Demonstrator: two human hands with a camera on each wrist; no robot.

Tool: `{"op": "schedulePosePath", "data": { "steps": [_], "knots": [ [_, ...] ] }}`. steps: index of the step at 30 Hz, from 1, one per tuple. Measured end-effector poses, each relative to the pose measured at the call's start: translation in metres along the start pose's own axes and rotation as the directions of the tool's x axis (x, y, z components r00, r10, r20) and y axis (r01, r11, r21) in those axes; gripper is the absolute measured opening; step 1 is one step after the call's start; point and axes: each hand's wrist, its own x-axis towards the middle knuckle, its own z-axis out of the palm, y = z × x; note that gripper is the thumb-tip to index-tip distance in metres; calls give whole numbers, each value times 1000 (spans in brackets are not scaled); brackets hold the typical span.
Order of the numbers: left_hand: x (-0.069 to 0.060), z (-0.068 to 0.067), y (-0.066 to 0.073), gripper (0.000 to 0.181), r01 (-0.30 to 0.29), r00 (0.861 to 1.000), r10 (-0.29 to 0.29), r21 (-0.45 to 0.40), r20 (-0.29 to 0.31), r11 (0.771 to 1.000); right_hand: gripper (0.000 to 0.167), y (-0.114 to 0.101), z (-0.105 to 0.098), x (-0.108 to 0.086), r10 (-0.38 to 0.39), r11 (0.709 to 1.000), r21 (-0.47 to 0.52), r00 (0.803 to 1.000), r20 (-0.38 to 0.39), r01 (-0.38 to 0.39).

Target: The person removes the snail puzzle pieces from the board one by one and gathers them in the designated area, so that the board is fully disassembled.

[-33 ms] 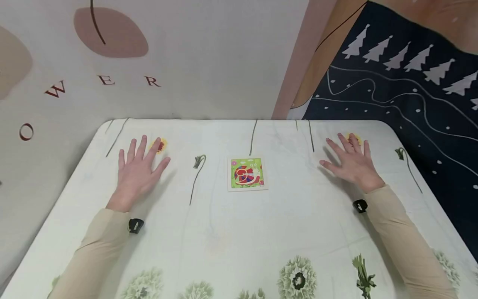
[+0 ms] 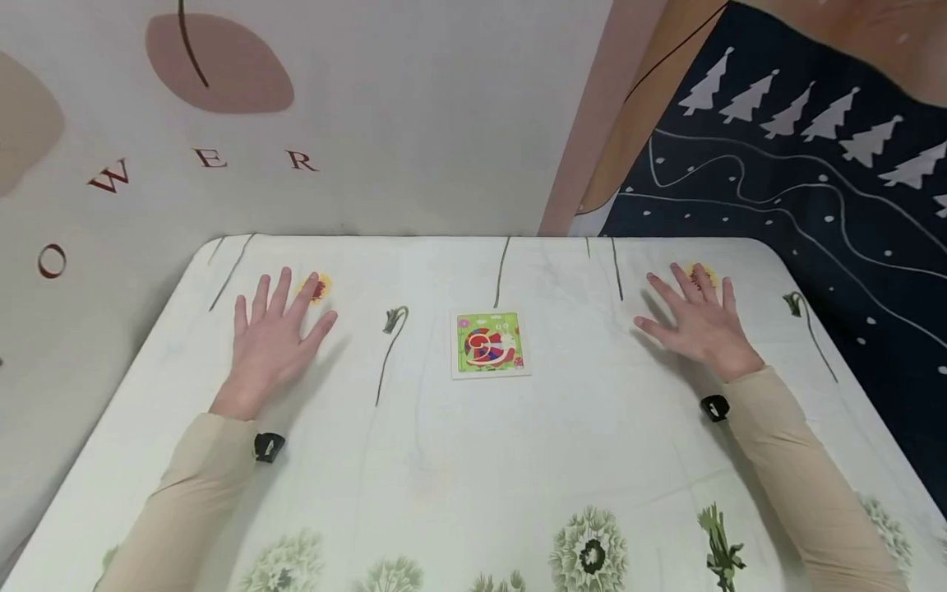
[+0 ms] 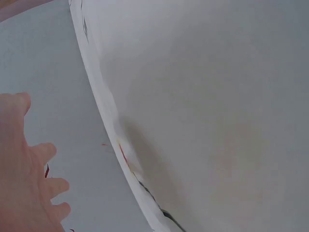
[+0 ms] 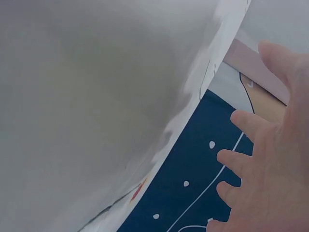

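A small square snail jigsaw puzzle (image 2: 490,345) lies flat near the middle of the table, its green picture set in a pale frame. To its left, my left hand (image 2: 270,345) is held with fingers spread, over a printed sunflower. On the other side my right hand (image 2: 699,325) is spread in the same way, and it holds nothing. Both hands stand well apart from the puzzle. The left wrist view shows the left hand (image 3: 24,169) at the edge of the picture, and the right wrist view shows the right hand (image 4: 270,145) with fingers apart.
A white cloth (image 2: 459,460) printed with flowers and stems covers the table. Behind it rises a pale wall hanging (image 2: 414,123) with letters. A dark blue cloth (image 2: 740,173) with white trees hangs at the right. Each sleeve has a black wrist device (image 2: 269,447) beside it.
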Motion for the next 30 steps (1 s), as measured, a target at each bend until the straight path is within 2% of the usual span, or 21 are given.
{"op": "schedulePosePath", "data": {
  "steps": [16, 25, 30],
  "knots": [
    [-1, 3, 5, 80, -30, 999, 30, -20, 18, 999, 86, -8, 2, -6, -9, 1000, 14, 1000, -15, 9],
    [-1, 5, 14, 80, -61, 998, 61, -6, 30, 998, 87, -16, 3, -2, -23, 1000, 3, 999, -25, 23],
    [0, 10, 22, 78, -97, 995, 98, -12, 33, 995, 85, -19, 3, 0, -51, 999, 0, 998, -24, 51]
  ]
}}
